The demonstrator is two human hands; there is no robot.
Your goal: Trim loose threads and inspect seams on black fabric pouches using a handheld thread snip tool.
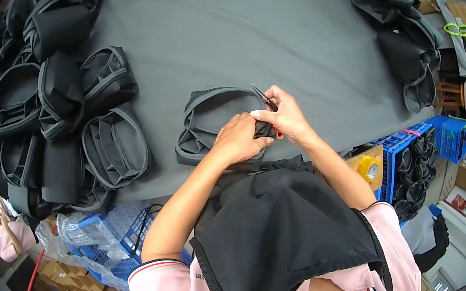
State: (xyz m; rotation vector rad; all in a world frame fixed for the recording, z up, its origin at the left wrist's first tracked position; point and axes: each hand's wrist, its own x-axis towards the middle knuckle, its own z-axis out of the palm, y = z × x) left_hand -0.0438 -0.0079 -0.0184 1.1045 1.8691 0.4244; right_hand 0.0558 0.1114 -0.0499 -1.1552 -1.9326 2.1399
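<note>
An open dark grey zippered pouch (196, 144) lies on the grey-covered table in front of me, its inner pockets showing. My left hand (239, 139) rests over its near right part, fingers bent and holding the pouch's edge. Close beside it, my right hand (287, 116) grips a pair of thread snips (263, 95) with the dark blades pointing up and away. An orange-red loop (278, 133) hangs below that palm. The right thumb meets the left fingers at the pouch's right rim; what lies between the fingertips is hidden.
Similar pouches (115, 146) are heaped along the table's left side, with more pouches (409, 51) at the right. Below the near edge stand a blue crate (389, 169) of dark pieces, a yellow tape roll (369, 168) and another blue crate (118, 237). A person (12, 236) is at far left.
</note>
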